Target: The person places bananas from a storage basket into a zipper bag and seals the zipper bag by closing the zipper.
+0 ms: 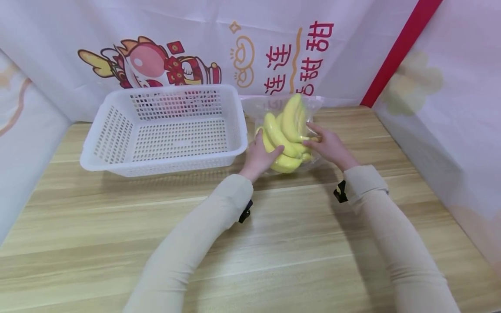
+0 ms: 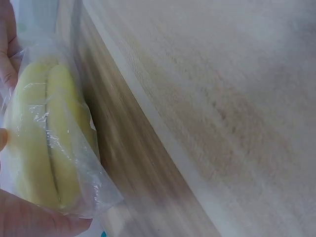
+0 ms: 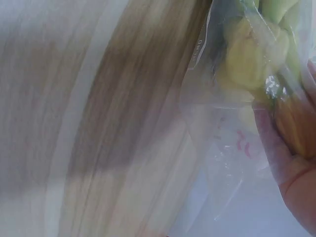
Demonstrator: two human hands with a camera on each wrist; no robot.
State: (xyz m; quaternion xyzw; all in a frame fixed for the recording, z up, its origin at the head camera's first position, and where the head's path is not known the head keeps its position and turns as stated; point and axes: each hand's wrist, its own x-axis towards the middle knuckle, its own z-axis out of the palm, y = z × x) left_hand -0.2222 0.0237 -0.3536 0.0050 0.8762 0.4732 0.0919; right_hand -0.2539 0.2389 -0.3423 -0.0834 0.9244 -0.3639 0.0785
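A clear plastic bag of yellow bananas [image 1: 287,130] is held between both hands at the back of the table, right of centre. My left hand [image 1: 259,157] grips its left side, thumb and fingers spread round the bananas. On the opposite side my right hand [image 1: 332,147] pinches the bag near the banana stems. The left wrist view has two bananas [image 2: 61,128] lying side by side under the film, with the left thumb [image 2: 39,217] below them. In the right wrist view, the right hand [image 3: 298,187] holds the stem end through the plastic.
A white perforated plastic basket [image 1: 235,153] stands left of the bag, close to the left hand. Beneath everything is a wood-grain table [image 1: 274,243]. A printed white cloth [image 1: 250,26] hangs behind, and more cloth [image 1: 450,130] borders the right side.
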